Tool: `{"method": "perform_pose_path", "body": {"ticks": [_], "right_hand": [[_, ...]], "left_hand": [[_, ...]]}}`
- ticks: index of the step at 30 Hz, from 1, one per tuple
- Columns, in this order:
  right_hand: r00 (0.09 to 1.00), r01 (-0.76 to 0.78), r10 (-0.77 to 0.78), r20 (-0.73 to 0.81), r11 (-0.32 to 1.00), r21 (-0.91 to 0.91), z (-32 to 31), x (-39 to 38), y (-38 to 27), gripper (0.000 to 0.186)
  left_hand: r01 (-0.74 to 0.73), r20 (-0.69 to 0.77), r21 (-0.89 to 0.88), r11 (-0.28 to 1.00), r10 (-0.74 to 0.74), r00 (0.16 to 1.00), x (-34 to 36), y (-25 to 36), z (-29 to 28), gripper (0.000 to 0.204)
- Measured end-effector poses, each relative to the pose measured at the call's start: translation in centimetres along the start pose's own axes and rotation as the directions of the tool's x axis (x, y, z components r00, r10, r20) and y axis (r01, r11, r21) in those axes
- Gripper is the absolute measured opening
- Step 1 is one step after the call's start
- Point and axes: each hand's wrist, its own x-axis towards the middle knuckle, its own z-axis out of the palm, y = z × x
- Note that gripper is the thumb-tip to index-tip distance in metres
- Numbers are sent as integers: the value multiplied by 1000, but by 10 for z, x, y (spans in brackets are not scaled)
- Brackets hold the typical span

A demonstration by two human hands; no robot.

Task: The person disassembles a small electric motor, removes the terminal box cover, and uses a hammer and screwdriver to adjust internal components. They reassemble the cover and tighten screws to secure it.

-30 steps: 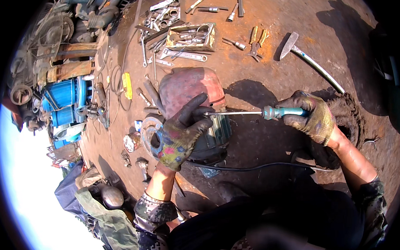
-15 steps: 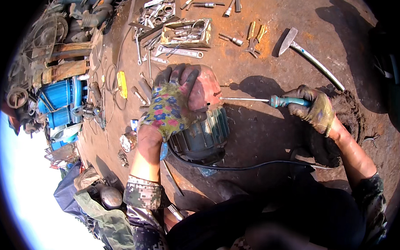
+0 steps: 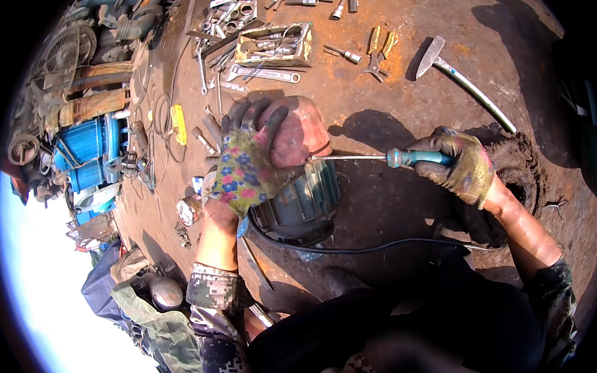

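An electric motor point(image 3: 296, 203) with a finned dark green body and a faded red end cover point(image 3: 305, 131) stands on the ground in front of me. My left hand point(image 3: 243, 165), in a flowered glove with dark fingertips, lies over the cover's left side with its fingers spread. From the right, my right hand point(image 3: 458, 164), in a dirty glove, grips the teal handle of a screwdriver point(image 3: 421, 158). The screwdriver's shaft runs level to the left. Its tip meets the motor near the lower edge of the red cover, close to my left thumb; the exact contact is too small to tell.
A black cable point(image 3: 368, 250) runs right from the motor. Beyond it lie a hammer point(image 3: 457, 77), pliers point(image 3: 379, 54), a toolbox point(image 3: 306, 54), an adjustable wrench point(image 3: 266, 75) and loose sockets. Blue machinery point(image 3: 83, 152) and a yellow object point(image 3: 179, 124) are at left.
My right hand has brought the screwdriver left, so its tip has shifted from the cover's right edge toward my left thumb. My left hand stays on the cover, its fingers slightly more spread.
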Motion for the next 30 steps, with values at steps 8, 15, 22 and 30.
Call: {"method": "perform_pose_path", "body": {"ticks": [8,15,22,30], "right_hand": [[999,-42,42,-5,999,14,7,2,-1,26],[999,-25,26,46,1000,-12,8,7,-1,28],[989,149,-141,51,961,-233,2,7,-16,20],[945,36,-48,324,998,44,-14,-10,-44,53]], "left_hand": [[-41,-17,-27,999,41,999,-3,-8,-2,94],[-16,3,-32,999,16,1000,-4,-6,-3,95],[-30,-17,-93,995,28,999,-11,-16,3,93],[-4,-20,-111,994,1,1000,-11,-17,3,92]]}}
